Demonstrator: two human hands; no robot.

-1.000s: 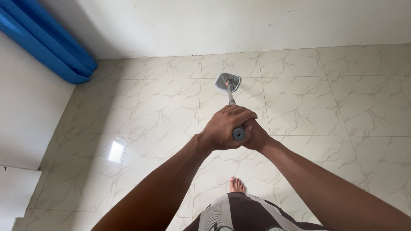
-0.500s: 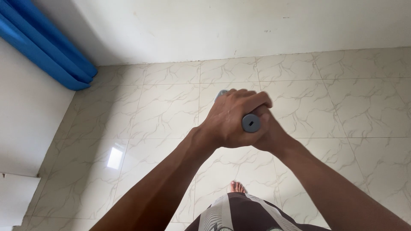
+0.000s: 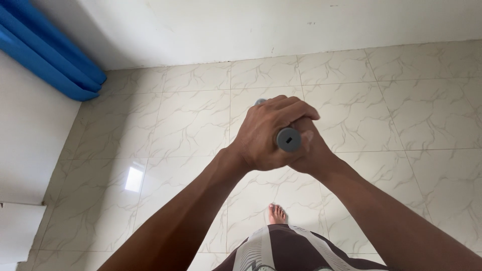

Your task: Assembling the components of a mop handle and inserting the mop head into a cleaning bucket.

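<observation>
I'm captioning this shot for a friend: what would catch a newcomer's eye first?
Dead centre, the left hand and right hand clasp one grey mop handle, its round end facing the camera. Around them spreads a glossy, veined cream tile floor, with a bright blue curtain in the upper left corner and a bare foot below.
</observation>
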